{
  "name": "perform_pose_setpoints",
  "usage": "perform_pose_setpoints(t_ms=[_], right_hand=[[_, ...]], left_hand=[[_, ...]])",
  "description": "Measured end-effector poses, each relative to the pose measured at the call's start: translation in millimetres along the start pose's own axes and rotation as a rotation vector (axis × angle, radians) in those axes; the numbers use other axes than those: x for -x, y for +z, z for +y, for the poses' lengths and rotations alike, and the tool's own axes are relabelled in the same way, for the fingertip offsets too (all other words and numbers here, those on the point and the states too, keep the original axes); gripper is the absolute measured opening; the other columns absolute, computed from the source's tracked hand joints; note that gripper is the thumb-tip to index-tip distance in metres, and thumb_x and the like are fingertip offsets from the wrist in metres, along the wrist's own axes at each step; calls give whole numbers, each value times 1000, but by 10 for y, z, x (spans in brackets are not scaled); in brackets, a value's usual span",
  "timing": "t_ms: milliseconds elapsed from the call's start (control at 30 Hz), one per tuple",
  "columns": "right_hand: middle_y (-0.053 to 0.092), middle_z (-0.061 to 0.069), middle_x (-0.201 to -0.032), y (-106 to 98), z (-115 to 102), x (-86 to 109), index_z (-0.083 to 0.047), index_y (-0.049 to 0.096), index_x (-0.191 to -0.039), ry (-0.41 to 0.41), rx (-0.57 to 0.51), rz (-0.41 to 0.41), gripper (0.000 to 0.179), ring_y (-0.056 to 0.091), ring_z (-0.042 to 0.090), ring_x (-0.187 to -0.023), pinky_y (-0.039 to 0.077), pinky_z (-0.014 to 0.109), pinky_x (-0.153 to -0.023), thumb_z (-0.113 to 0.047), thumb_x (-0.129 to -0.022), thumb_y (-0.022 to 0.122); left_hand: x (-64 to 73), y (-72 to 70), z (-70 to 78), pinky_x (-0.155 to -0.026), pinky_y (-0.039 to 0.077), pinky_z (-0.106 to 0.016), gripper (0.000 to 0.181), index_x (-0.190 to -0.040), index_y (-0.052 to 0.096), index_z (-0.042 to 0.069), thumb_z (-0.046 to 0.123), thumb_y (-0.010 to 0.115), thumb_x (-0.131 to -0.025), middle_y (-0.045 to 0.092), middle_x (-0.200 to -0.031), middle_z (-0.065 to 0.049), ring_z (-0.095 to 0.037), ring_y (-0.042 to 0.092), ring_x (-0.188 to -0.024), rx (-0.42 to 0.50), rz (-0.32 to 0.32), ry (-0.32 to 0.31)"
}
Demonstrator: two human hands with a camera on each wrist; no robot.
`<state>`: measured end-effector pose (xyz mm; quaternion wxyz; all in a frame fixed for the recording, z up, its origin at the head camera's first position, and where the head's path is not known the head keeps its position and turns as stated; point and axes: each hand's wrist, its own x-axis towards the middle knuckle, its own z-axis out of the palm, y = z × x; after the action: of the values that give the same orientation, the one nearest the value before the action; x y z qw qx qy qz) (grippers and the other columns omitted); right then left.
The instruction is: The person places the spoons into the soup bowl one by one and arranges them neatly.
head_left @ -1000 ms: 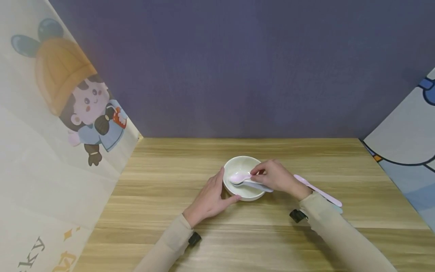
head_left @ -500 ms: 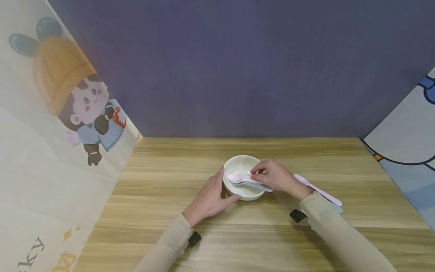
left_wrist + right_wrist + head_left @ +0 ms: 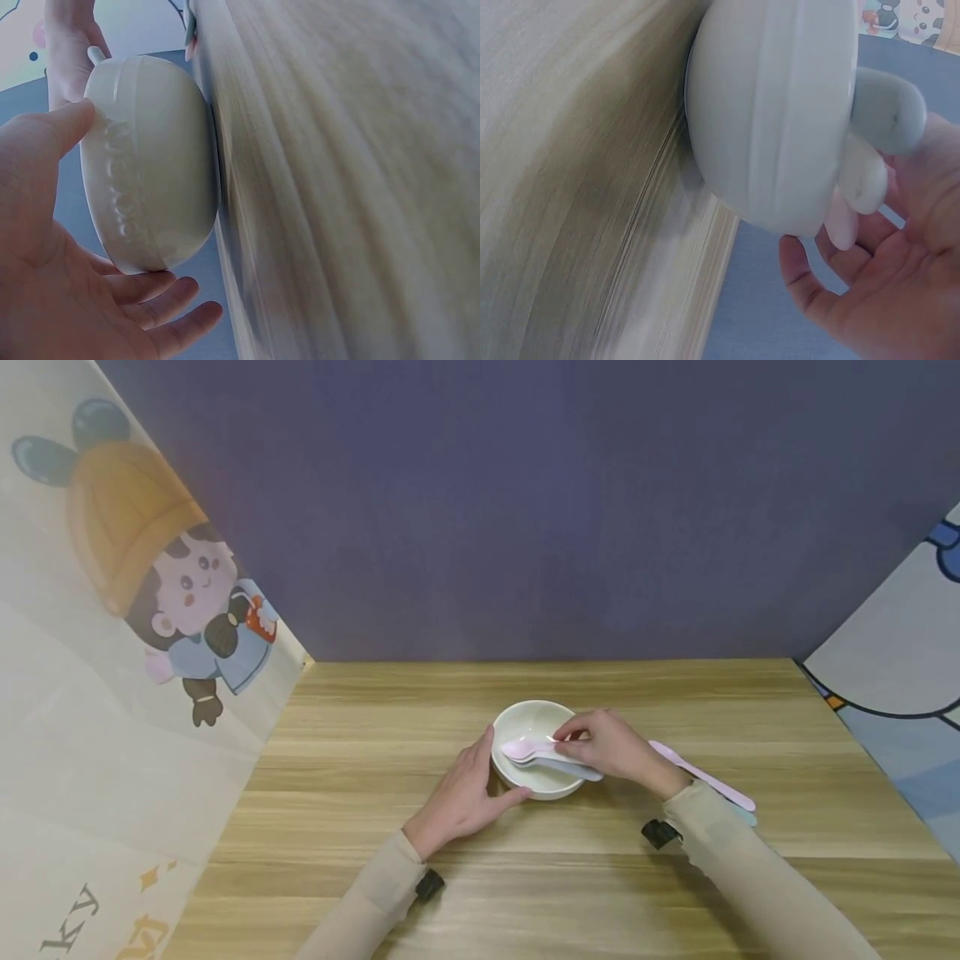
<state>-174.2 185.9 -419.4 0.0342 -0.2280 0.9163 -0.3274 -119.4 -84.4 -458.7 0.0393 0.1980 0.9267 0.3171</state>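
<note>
A white bowl (image 3: 534,720) stands on the wooden table. Three spoons lie in it side by side, their handle ends out over the right rim: a pink spoon (image 3: 523,748), a white spoon (image 3: 864,177) and a grey-blue spoon (image 3: 889,109). My left hand (image 3: 467,793) holds the bowl from the left, thumb at the near rim and fingers along its side. My right hand (image 3: 609,745) reaches over the right rim and pinches the pink spoon between thumb and fingers. In the right wrist view the thumb tip is right at the bowl's rim.
Beyond my right wrist lie a pink utensil (image 3: 705,777) and a light-blue utensil (image 3: 742,813), partly hidden by my sleeve. A dark blue panel (image 3: 555,510) closes off the back of the table (image 3: 375,710). Printed walls stand left and right.
The pink spoon has shifted slightly left in the bowl, into line over the white one. Both hands have stayed in nearly the same place.
</note>
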Motion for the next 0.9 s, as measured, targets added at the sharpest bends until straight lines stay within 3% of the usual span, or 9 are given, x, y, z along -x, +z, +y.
perform_pose_setpoints(t_ms=[400,900], right_hand=[[79,1,-94,-85,35,55,-8,84,-107,17,-19,6,16,68,12,-85,58,28,-77,-18,-96,80],[81,8,-103,-162,157,195,-4,83,-113,16,-59,100,19,72,18,-90,61,26,-79,-12,-96,79]], left_hand=[[3,-10,10,-128,38,-48,115,-171,12,2,66,70,-95,30,-175,-16,-36,40,-156,2,0,-1],[-9,-5,16,-129,37,-47,116,-171,12,2,67,70,-95,31,-174,-17,-35,40,-156,2,-3,-4]])
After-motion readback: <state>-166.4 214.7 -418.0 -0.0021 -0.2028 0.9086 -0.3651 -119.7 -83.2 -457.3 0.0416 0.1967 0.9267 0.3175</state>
